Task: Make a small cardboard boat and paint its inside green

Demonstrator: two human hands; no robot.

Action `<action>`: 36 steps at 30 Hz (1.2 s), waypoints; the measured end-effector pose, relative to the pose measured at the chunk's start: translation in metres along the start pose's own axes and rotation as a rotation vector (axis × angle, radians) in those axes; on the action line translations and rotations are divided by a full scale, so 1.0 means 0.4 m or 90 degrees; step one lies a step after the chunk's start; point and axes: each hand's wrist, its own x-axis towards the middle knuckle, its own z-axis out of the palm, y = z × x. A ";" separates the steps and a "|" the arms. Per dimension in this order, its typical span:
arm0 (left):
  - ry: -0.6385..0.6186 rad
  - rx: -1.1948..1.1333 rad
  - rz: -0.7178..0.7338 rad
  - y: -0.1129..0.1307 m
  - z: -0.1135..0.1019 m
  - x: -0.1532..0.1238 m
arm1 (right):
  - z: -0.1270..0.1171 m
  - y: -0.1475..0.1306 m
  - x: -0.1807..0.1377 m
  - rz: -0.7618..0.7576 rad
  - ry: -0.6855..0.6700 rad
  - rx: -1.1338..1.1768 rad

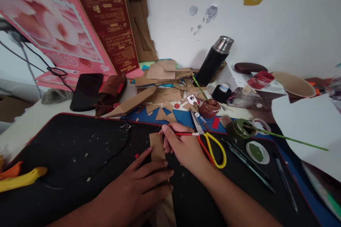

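Note:
My right hand (pixel 183 145) grips a thin red pencil (pixel 186 133) with a silver band at its right end. Its other end is at the top of a narrow cardboard strip (pixel 158 149) on the black mat. My left hand (pixel 144 181) lies flat across that strip, fingers stretched out and slightly apart. Just right of my right hand are scissors (pixel 217 150) with a yellow and orange handle, their blades pointing away from me and partly open. My right hand covers some of the handle.
Cardboard scraps (pixel 162 95) pile up behind the mat. A brown paint jar (pixel 210 108) and a green paint jar (pixel 241 127) hold sticks. Pens (pixel 250 165) and a green-stained lid (pixel 257 151) lie right. A black thermos (pixel 215 60) and a phone (pixel 86 92) are farther back.

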 end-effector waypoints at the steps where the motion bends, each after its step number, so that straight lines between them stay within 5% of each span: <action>1: -0.011 0.004 -0.001 0.002 -0.006 0.005 | 0.001 0.001 0.000 0.002 0.000 0.000; 12: -0.084 -0.002 0.008 0.002 -0.031 0.007 | 0.002 -0.008 -0.001 -0.020 0.030 0.072; 20: -0.062 0.011 -0.025 0.010 -0.016 -0.002 | 0.000 -0.008 0.004 -0.030 0.026 0.102; 36: -0.014 0.273 0.022 0.043 -0.049 -0.058 | -0.017 -0.005 0.011 -0.055 0.012 0.128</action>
